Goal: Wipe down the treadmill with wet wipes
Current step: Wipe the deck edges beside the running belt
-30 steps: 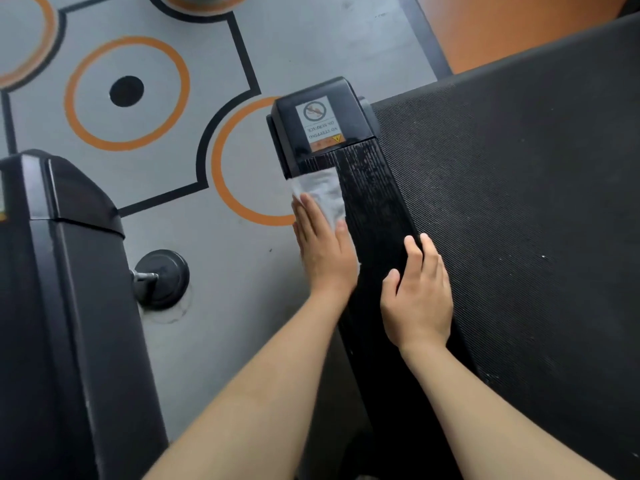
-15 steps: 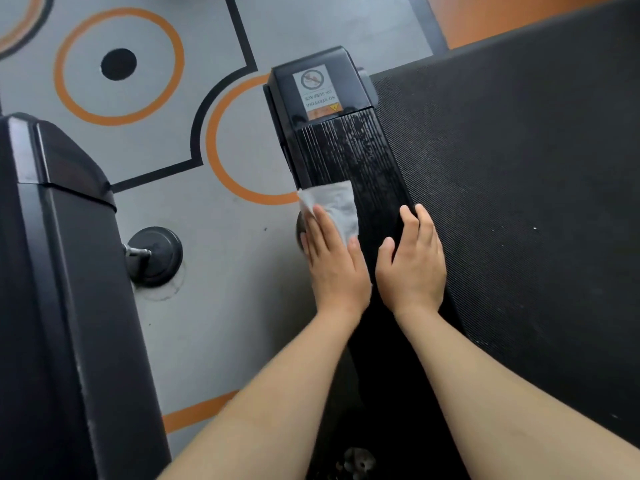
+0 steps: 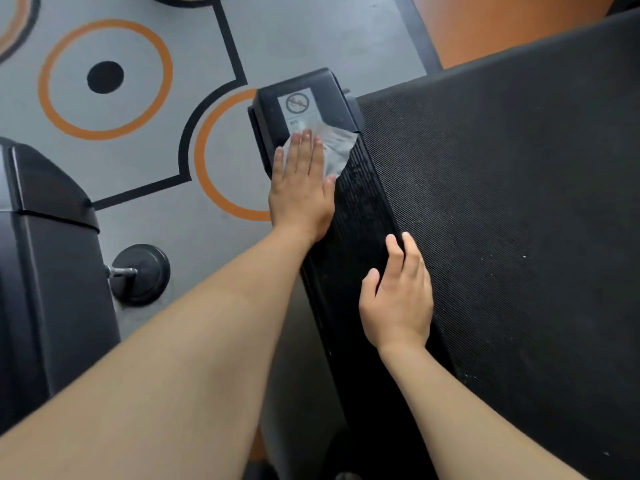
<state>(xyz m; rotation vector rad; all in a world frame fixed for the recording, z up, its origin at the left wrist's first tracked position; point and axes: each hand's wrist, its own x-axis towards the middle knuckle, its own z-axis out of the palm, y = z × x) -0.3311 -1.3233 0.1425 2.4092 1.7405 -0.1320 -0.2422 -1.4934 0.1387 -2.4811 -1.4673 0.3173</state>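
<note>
Head view: our flat left hand (image 3: 301, 188) presses the wet wipe (image 3: 337, 147) onto the treadmill end cap (image 3: 268, 103); our right hand (image 3: 398, 299) rests flat, holding nothing; the cap's far edge is probably next.

Visible of the person: two forearms, uncovered along their full visible length, and a left hand (image 3: 299, 188) and right hand (image 3: 398, 301), both likewise uncovered, with broad backs and short fingers.

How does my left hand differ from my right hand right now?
The left hand presses a wet wipe flat; the right hand holds nothing. The left hand is at the end cap; the right hand rests nearer the body, by the belt. Both lie palm down on the side rail.
</note>
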